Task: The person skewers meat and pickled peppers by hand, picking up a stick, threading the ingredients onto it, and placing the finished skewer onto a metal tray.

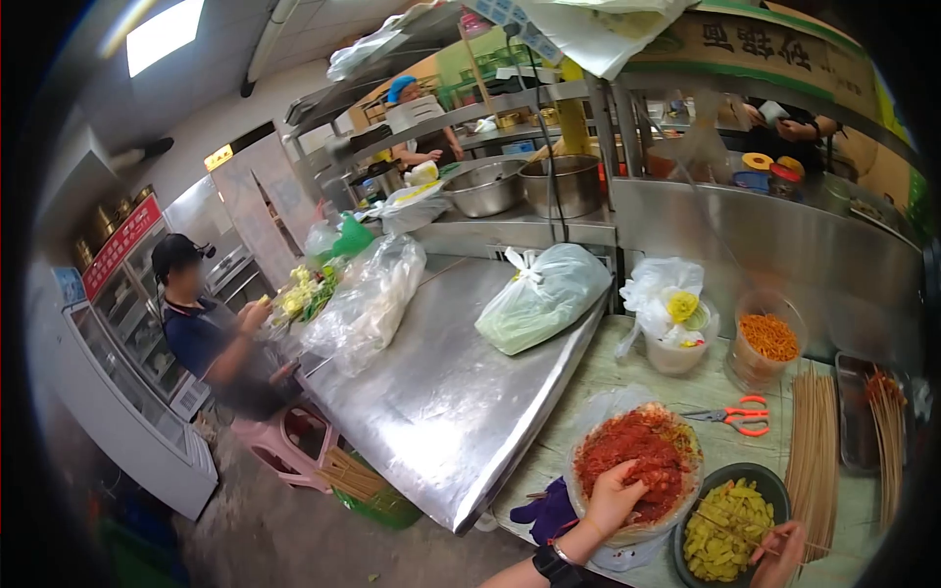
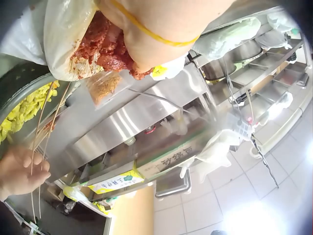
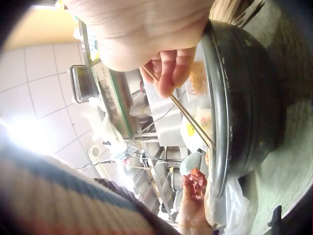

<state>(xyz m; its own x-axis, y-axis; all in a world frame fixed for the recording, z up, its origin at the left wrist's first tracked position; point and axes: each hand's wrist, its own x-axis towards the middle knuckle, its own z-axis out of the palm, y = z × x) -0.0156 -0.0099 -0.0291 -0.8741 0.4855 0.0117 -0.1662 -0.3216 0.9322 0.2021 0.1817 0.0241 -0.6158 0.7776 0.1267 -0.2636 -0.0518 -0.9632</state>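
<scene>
My left hand (image 1: 618,498) is in a lined tub of red marinated meat (image 1: 637,451), its fingers curled into the meat. In the right wrist view, a clump of red meat (image 3: 196,181) shows at that hand's fingers. My right hand (image 1: 779,554) pinches thin wooden skewers (image 2: 47,129); two show in the left wrist view. They slant across a dark bowl (image 1: 783,490) of yellow-green cut pickles (image 1: 725,524), which sits right beside the meat tub.
Orange-handled pliers (image 1: 747,416), a tub of orange shreds (image 1: 767,338) and a bundle of skewers (image 1: 814,451) lie behind the bowls. A purple glove (image 1: 545,511) sits left of the tub. A tied bag (image 1: 544,299) rests on the steel table (image 1: 431,392). Another person (image 1: 211,333) sits at left.
</scene>
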